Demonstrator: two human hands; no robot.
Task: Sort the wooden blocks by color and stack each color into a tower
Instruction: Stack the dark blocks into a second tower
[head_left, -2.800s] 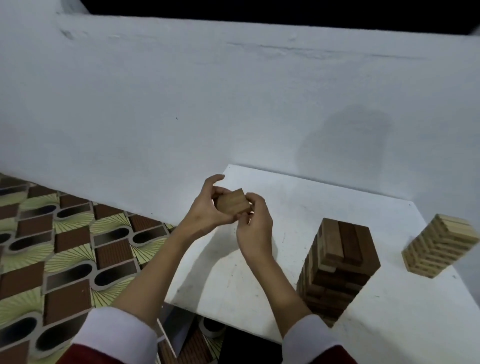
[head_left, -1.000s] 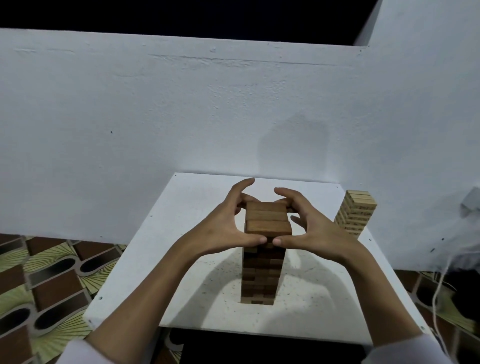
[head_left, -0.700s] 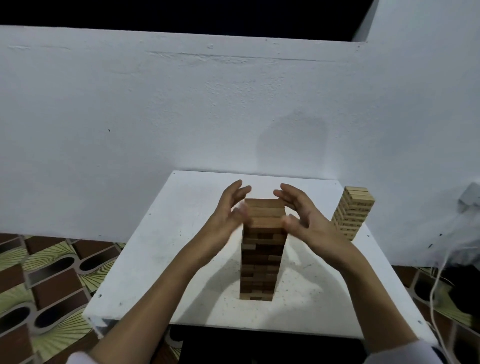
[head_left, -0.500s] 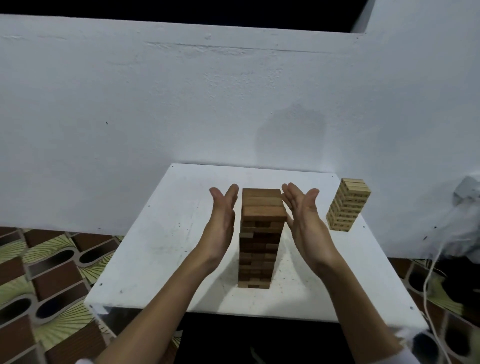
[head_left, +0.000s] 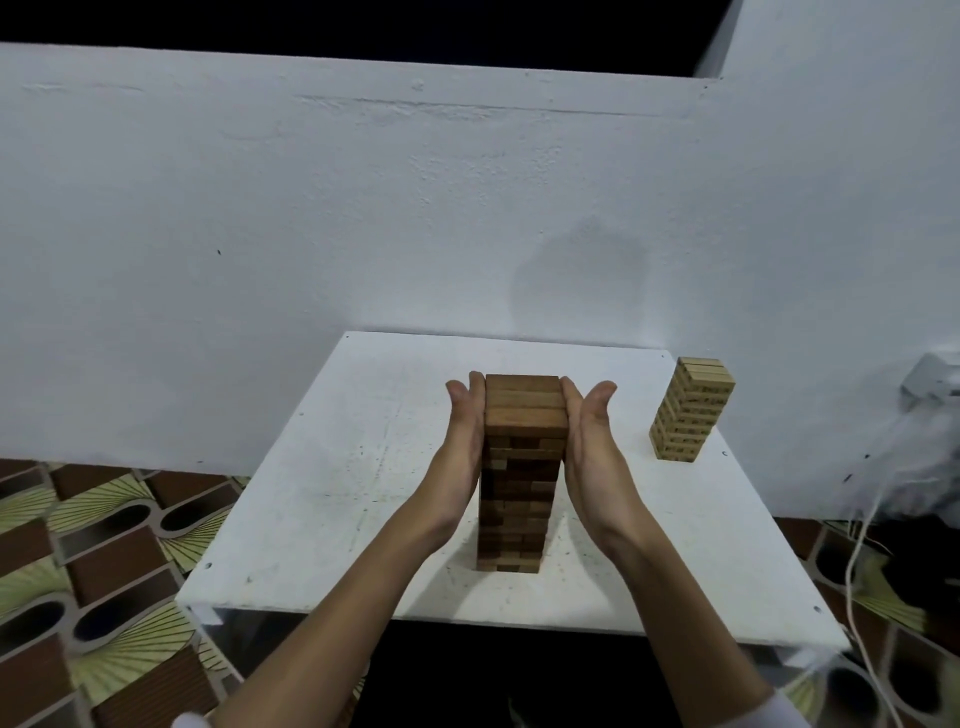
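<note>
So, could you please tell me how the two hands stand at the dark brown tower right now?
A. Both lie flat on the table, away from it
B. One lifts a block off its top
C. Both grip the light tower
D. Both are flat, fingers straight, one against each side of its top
D: the left hand and right hand press flat, fingers straight, against opposite sides of the dark brown tower; the light tower stands untouched.

Matt wooden tower (head_left: 522, 467), scuffed table (head_left: 332, 467)
</note>
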